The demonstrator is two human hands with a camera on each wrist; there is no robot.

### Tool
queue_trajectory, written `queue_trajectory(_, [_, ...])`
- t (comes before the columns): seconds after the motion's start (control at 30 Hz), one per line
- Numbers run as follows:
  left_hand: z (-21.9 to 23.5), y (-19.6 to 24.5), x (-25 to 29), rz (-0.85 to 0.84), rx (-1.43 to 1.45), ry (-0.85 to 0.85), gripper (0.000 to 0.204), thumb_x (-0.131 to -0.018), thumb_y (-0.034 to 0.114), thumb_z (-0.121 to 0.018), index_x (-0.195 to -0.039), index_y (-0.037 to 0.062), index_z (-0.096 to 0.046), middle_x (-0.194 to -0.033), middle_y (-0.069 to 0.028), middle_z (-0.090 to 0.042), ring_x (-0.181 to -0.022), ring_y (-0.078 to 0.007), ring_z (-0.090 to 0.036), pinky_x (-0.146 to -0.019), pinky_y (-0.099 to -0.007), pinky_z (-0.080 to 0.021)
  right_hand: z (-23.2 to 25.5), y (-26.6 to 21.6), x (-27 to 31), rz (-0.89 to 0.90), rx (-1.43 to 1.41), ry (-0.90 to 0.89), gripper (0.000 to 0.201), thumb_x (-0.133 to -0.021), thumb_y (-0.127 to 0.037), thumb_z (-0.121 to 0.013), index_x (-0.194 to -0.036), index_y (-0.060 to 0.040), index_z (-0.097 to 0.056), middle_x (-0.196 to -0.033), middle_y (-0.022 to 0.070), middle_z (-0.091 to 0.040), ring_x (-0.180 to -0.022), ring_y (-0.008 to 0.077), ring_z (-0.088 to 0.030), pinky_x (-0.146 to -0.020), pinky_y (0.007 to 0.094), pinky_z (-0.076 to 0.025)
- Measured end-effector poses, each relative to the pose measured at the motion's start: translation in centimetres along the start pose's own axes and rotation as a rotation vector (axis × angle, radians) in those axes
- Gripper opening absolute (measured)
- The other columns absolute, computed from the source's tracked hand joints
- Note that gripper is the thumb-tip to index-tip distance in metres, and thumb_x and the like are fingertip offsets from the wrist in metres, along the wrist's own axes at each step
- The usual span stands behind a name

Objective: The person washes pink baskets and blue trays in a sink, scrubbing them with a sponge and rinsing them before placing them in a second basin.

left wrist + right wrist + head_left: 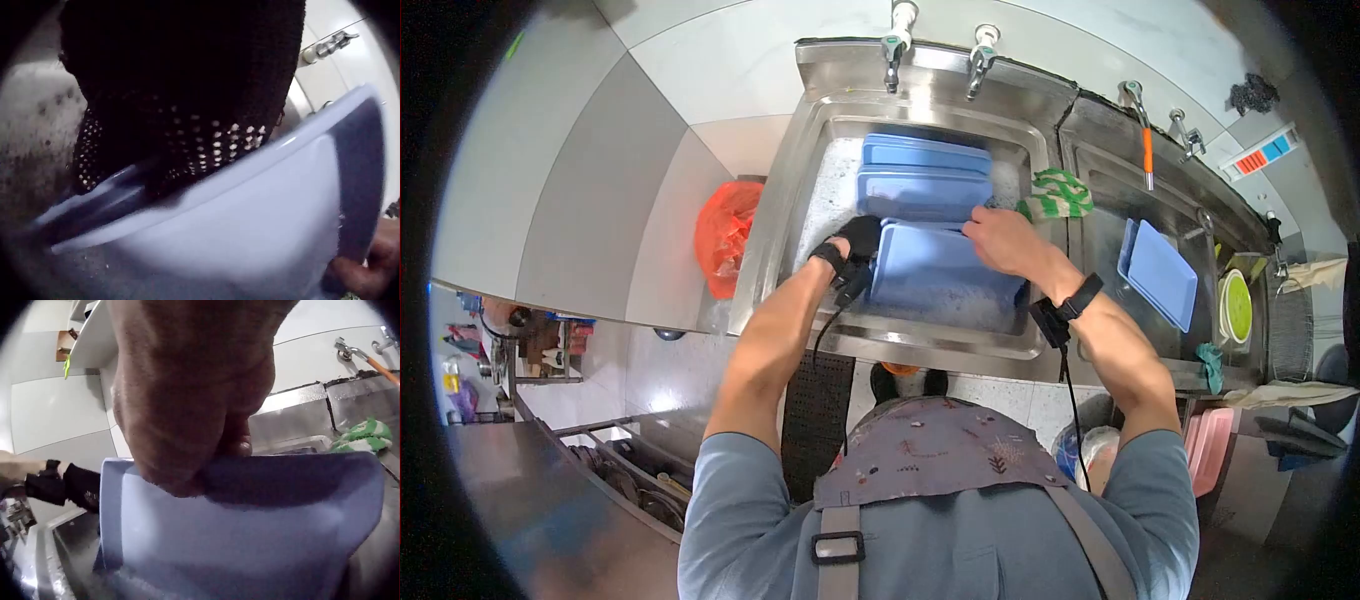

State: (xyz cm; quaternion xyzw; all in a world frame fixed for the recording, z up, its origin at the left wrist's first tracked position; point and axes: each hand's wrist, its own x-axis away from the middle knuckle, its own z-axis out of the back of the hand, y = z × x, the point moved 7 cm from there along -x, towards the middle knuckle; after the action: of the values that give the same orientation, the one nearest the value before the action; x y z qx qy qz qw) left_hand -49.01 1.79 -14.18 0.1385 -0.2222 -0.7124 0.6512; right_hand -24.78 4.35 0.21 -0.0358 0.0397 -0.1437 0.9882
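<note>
A shallow blue tray (935, 262) is tilted in the left sink basin, its lower part in sudsy water. My left hand (860, 237), in a black glove with pale dots, grips its left edge; in the left wrist view the glove (187, 81) bends over the rim beside more blue edges. At the far right corner my bare right hand (1007, 240) pinches the rim, with the thumb side shown over the edge in the right wrist view. Several more blue trays (925, 190) lean together just behind in the basin.
A green-and-white cloth (1057, 194) lies on the divider between basins. Two blue trays (1162, 275) stand in the right basin, near a green round container (1236, 306). Taps (894, 62) line the back wall. A red plastic bag (728, 238) sits left of the sink.
</note>
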Motion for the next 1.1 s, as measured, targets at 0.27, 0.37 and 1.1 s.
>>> queue_trajectory(0.27, [12.2, 0.1, 3.9, 0.152, -0.079, 0.287, 0.030, -0.081, 0.032, -0.065, -0.097, 0.0086, -0.073, -0.090, -0.0201, -0.072, -0.085, -0.0403, -0.068, -0.078, -0.0494, -0.054, -2.4, -0.3, -1.6, -0.148, 0.263, 0.020, 0.016, -0.081, -0.008, -0.061, -0.095, -0.0009, -0.062, -0.087, 0.0126, -0.066, -0.078, 0.0295, -0.069, -0.066, 0.0417, -0.058])
queue_trajectory(0.37, [13.1, 0.5, 5.6, 0.262, -0.159, 0.366, 0.026, -0.082, 0.028, -0.060, -0.096, 0.0105, -0.074, -0.087, -0.0192, -0.072, -0.083, -0.0399, -0.069, -0.078, -0.0495, -0.054, -4.6, -1.0, -2.6, -0.220, 0.367, 0.024, 0.021, -0.081, -0.008, -0.062, -0.099, 0.0013, -0.061, -0.082, 0.0123, -0.067, -0.072, 0.0264, -0.070, -0.059, 0.0396, -0.058])
queue_trajectory(1.1, [1.6, -9.1, 4.4, 0.436, -0.245, 0.123, 0.029, -0.083, 0.030, -0.063, -0.094, 0.0074, -0.076, -0.096, -0.0212, -0.072, -0.092, -0.0381, -0.071, -0.084, -0.0456, -0.056, -12.8, 1.3, -6.5, -0.125, 0.124, -0.105, 0.015, -0.084, -0.003, -0.055, -0.099, -0.0015, -0.052, -0.084, 0.0181, -0.067, -0.067, 0.0377, -0.069, -0.059, 0.0482, -0.057])
